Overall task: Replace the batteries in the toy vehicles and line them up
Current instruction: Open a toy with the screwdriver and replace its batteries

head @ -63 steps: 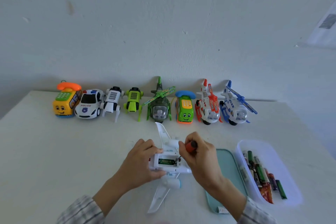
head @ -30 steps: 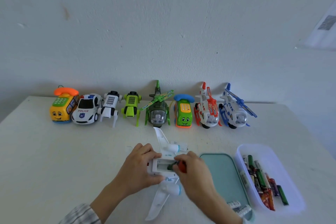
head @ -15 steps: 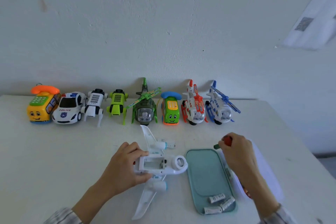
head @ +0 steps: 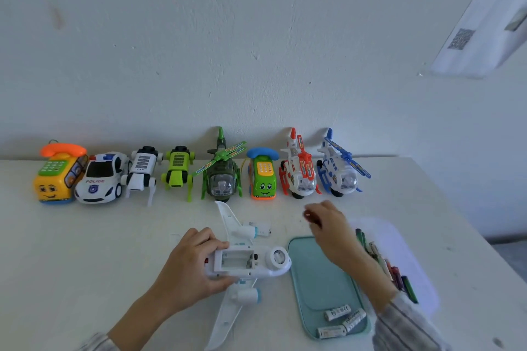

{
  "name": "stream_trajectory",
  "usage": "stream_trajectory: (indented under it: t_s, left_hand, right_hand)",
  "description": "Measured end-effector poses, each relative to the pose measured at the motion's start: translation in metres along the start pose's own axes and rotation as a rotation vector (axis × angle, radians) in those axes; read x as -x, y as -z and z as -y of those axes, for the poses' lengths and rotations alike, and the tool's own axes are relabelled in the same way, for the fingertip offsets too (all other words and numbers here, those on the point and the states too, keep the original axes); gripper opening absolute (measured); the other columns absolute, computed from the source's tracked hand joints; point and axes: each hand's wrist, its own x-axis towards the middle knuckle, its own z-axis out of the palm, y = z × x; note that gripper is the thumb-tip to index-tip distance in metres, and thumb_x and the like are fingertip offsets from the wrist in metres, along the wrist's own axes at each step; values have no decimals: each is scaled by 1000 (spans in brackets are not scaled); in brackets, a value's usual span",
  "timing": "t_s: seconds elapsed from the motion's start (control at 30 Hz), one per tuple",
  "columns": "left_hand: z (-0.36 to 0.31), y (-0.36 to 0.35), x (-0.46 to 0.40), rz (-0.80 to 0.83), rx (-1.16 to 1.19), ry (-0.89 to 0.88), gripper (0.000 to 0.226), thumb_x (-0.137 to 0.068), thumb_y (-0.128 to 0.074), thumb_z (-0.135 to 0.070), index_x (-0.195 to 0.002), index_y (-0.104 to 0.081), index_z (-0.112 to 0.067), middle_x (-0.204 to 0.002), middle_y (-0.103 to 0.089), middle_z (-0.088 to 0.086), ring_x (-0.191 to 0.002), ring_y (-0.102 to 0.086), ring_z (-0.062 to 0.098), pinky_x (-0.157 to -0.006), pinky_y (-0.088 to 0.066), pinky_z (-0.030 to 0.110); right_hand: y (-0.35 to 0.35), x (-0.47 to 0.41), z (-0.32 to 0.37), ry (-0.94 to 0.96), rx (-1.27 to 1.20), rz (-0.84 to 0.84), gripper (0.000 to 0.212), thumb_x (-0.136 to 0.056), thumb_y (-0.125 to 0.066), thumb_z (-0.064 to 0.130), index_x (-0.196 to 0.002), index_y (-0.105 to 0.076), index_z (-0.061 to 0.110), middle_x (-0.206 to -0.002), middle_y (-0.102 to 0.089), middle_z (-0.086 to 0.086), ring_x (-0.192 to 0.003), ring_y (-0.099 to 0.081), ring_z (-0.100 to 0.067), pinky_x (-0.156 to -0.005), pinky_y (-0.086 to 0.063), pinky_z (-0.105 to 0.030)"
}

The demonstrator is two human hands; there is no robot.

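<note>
Since half a second ago the right hand (head: pixel 332 229) has drifted slightly farther from the plane, hovering over the far edge of the teal tray; the left hand has not shifted.

Head view: I see the left hand (head: pixel 191 266) gripping the tail end of the white toy airplane with light-blue engines (head: pixel 245 261), fingers curled over its far side, thumb on the near side. Plane lies belly up on the white table (head: pixel 71 251), just left of the tray; its battery compartment (head: pixel 236 259) is uncovered and looks empty. Right hand fingers are curled around something red, blurred; I cannot tell what it is. A small white oblong piece (head: pixel 261 228) lies beside the far engine.

The teal rounded plastic tray (head: pixel 319 273) holds three white cylindrical batteries (head: pixel 340 320) at its near end. Right of it, a clear plastic box (head: pixel 413 259) holds a row of green and dark batteries (head: pixel 382 261), partly hidden by the forearm.

Lined up along the wall: yellow phone bus with orange handset (head: pixel 57 177), white police car (head: pixel 101 179), white robot dog (head: pixel 141 172), lime-green robot dog (head: pixel 178 171), dark-green helicopter (head: pixel 221 177), green phone car with blue handset (head: pixel 263 175), red-and-white helicopter (head: pixel 299 172), blue-and-white helicopter (head: pixel 340 171). The bus and police car touch; the rest stand close together.
</note>
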Motion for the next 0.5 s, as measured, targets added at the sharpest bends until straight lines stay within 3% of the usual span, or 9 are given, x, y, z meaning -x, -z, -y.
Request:
stream_trajectory:
  t_s: [0.13,0.27,0.4,0.5]
  left_hand:
    - [0,0,3,-2,20,11,61,-58,-69,-67,-100,-71,-22,-84,-45,-21,-79,-38,1,-72,-35,9]
    - [-1,-1,4,-9,27,12,60,-55,-71,-64,-97,-73,-22,-83,-41,-24,-77,-39,2,-69,-37,12]
    - [-3,-1,5,3,41,-18,60,-55,-70,-64,-96,-74,-21,-84,-39,-25,-75,-39,2,-68,-38,11]
    - [-9,-4,7,11,50,-45,62,-55,-69,-65,-96,-74,-19,-84,-40,-24,-75,-39,1,-69,-36,5]
  right_hand:
    - [-40,-26,-2,150,184,168,36,-91,-53,0,-122,-62,16,-114,-62,-1,-104,-55,-20,-92,-41,-28]
    - [-50,-31,-10,157,142,207,38,-87,-56,-2,-118,-66,17,-116,-66,0,-108,-57,-21,-92,-41,-23]
    - [-31,-8,-14,119,39,120,35,-89,-59,5,-124,-62,11,-128,-58,-2,-118,-52,-19,-97,-36,-21]
    - [-6,27,-21,67,38,146,28,-88,-62,6,-114,-65,15,-113,-59,3,-105,-56,-13,-89,-41,-18]
